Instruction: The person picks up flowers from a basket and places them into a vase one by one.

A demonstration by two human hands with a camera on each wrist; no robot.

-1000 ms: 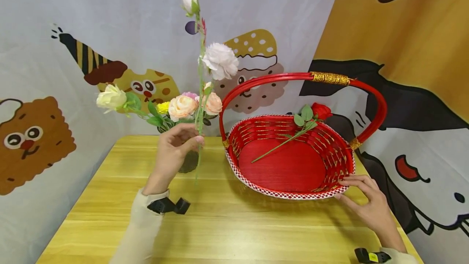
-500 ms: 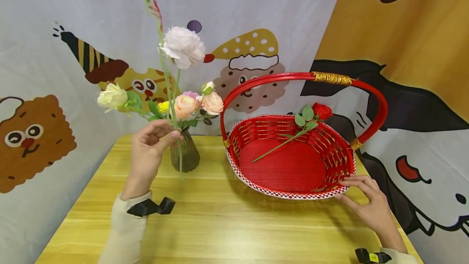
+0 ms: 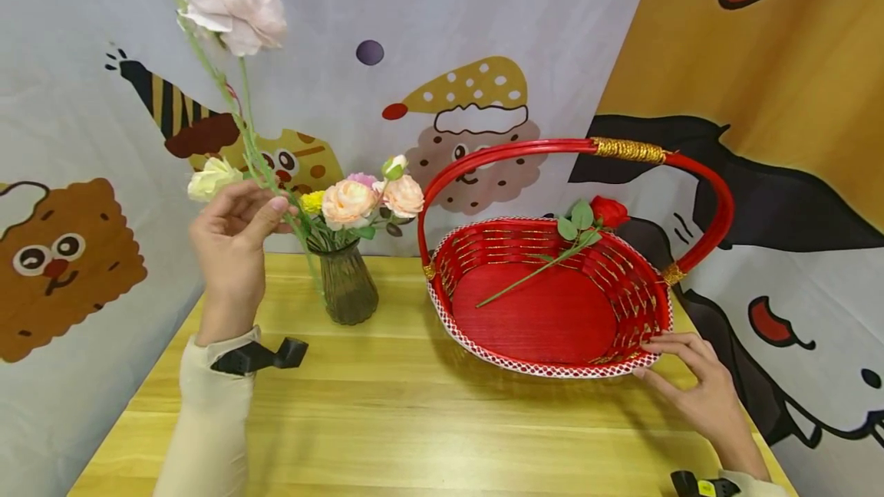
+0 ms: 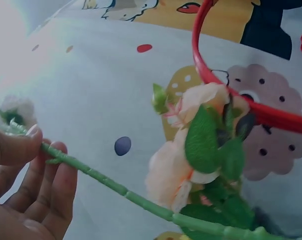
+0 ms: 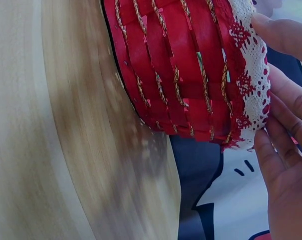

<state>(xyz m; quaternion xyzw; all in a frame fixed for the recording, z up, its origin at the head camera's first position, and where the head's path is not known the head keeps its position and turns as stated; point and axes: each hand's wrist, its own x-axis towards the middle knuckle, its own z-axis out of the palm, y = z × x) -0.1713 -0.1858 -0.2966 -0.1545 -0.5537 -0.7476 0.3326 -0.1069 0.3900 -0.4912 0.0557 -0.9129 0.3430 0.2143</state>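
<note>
My left hand pinches the green stem of a pale pinkish-white artificial flower between thumb and fingers. The stem leans left, and its top runs out of the head view. Its lower end hangs by the left side of a grey ribbed vase; whether it touches the glass I cannot tell. My right hand grips the lace-edged rim of a red woven basket at its near right. Across the basket lies a red rose, its bloom on the back rim.
In the vase stand peach flowers, a yellow flower and a pale yellow rose spreading left. The basket's tall red handle arches overhead. A printed curtain hangs behind the wooden table.
My left hand has moved left and slightly up with the white flower, from in front of the vase to its left, tilting the stem leftward. The right hand and basket have stayed put.
</note>
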